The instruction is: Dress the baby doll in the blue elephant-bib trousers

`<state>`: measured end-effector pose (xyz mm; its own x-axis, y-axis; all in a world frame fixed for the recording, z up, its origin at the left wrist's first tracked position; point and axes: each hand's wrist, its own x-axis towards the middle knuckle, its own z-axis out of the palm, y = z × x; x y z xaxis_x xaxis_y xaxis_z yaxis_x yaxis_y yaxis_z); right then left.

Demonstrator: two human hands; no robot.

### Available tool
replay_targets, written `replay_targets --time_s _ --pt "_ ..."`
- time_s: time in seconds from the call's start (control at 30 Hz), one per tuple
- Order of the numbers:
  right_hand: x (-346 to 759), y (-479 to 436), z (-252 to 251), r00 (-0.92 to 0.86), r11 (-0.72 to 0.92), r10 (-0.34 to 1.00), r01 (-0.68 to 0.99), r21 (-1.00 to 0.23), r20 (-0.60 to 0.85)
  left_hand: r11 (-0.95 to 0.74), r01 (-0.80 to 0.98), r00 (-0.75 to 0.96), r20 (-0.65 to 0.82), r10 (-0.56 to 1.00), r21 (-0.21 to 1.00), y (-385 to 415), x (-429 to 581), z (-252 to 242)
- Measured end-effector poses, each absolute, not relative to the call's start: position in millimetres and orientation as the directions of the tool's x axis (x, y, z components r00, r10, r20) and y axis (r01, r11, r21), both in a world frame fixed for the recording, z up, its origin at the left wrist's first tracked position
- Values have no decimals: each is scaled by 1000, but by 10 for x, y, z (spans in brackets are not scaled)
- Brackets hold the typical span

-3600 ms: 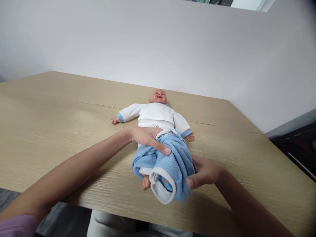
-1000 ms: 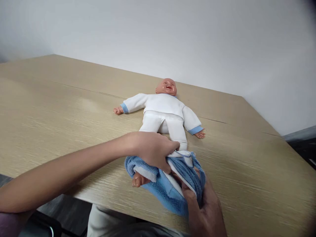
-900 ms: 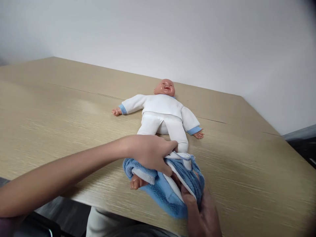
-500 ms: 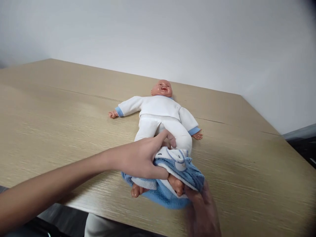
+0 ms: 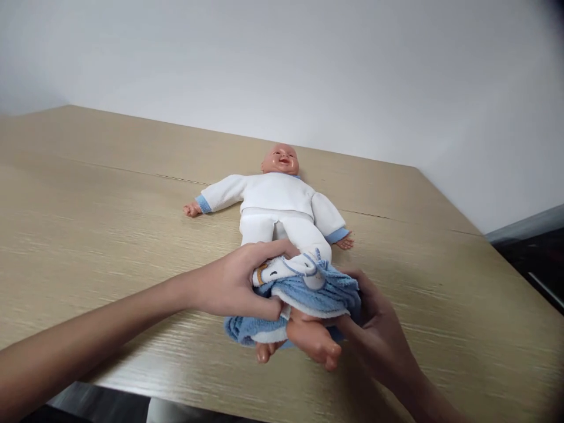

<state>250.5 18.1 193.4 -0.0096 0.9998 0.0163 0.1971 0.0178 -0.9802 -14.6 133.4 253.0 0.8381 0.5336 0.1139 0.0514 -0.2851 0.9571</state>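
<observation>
A baby doll (image 5: pixel 278 194) in a white long-sleeved top with blue cuffs lies on its back, head away from me. Blue towelling pants (image 5: pixel 308 291) with white trim and a white animal patch are bunched round its lower legs. One bare foot (image 5: pixel 314 343) sticks well out of a leg opening, while the toes of the other foot (image 5: pixel 264 351) show lower left. My left hand (image 5: pixel 247 282) is closed on the left side of the pants, thumb near the opening. Gripping their right edge is my right hand (image 5: pixel 374 323), its fingertips partly hidden behind the fabric.
The wooden table (image 5: pixel 110 235) carries the doll near its front edge, with a thin seam running across it behind the doll. A pale wall (image 5: pixel 282 70) stands at the back. Dark objects (image 5: pixel 533 258) are beyond the right edge.
The pants have been drawn further up the doll's leg on the right, and more of that foot now shows. My right hand has risen along the fabric's edge. The view has shifted slightly.
</observation>
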Motion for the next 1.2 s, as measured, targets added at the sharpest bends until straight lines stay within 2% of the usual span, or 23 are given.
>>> replay_targets --time_s 0.13,0.23,0.3,0.4,0.53,0.63,0.73,0.87,1.0,1.2 --pt "2680 388 2031 -228 142 970 243 -960 85 -388 34 834 187 519 921 1420 -114 2465" --pt "2829 616 2104 -422 159 906 290 -944 23 -490 23 849 242 470 872 1477 -86 2413" --pt "2896 736 2088 -480 140 877 294 -946 -20 -554 26 841 282 463 832 1492 -80 2370" --pt "2941 791 1982 -494 66 869 181 -981 -32 -672 59 810 359 464 738 1500 -136 2295" --pt "2986 732 1872 -471 17 882 95 -995 -30 -843 102 785 478 395 529 1562 -356 2203" --pt "2993 756 1877 -364 50 931 117 -992 4 -860 132 774 491 400 493 1623 -515 2162" --pt "2899 886 1917 -203 107 977 169 -980 71 -794 99 782 446 436 600 1640 -565 2142" --pt "2668 1098 1913 -58 146 989 162 -976 138 -562 17 722 378 579 827 1625 -529 2100" --pt "2510 1155 1805 -4 13 1000 14 -1000 13 -252 -87 620 251 744 964 1657 -518 2012" --pt "2399 1004 1755 -44 -205 979 -239 -949 -200 32 -89 434 10 901 996 1702 -499 1882"
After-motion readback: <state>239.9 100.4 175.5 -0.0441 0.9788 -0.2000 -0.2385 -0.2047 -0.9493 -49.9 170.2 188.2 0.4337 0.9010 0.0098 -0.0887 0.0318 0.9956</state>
